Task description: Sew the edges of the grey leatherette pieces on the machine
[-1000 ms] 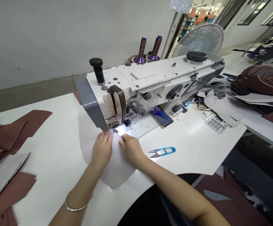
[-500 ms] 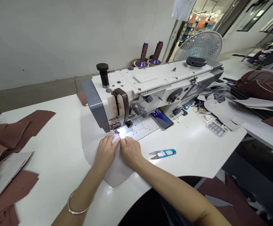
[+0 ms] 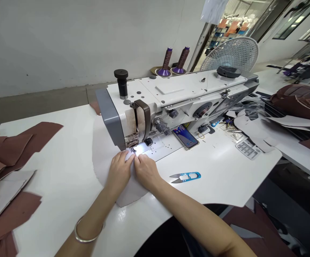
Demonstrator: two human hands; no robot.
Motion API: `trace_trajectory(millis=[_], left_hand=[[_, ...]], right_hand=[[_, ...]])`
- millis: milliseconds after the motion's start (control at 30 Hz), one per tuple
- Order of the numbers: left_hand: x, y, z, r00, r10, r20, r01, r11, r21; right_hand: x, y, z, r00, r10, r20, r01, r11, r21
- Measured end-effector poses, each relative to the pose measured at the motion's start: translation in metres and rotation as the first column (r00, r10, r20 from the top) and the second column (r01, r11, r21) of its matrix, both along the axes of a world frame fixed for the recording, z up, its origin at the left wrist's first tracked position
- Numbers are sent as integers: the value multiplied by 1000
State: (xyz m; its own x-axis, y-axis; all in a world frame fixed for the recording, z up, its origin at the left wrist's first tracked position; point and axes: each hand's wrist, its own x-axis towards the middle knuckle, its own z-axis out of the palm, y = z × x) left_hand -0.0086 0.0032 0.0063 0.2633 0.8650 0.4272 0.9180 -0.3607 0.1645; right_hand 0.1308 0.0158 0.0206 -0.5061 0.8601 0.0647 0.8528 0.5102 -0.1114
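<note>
A light grey fabric piece (image 3: 130, 194) lies on the white sewing table, its far end under the needle area of the white sewing machine (image 3: 133, 123). On its left part rests my left hand (image 3: 120, 171), fingers bent forward and thumb pressed toward the seam line. Close beside it my right hand (image 3: 146, 172) pinches the fabric's right edge, with its fingers curled. Both hands almost meet just in front of the lit presser foot (image 3: 132, 150). Under the fingertips the fabric edge is partly hidden. Blue thread snips (image 3: 189, 176) lie to the right of my right hand.
Brown pieces (image 3: 13, 150) are piled on the left. A phone (image 3: 186, 136) lies beneath the machine arm. Two brown thread cones (image 3: 167, 62) and a fan (image 3: 231, 53) stand behind. More cut pieces (image 3: 299, 101) lie at right.
The fabric has advanced slightly under the presser foot, and its near edge is farther from me. Both hands have moved a little with it. The view has shifted slightly.
</note>
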Motion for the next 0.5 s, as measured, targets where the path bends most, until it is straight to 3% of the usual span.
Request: trace_trajectory(millis=[500], left_hand=[[-3, 5, -2, 999, 9, -54, -10, 1000, -1]], right_hand=[[-2, 3, -9, 999, 6, -35, -3, 996, 90]])
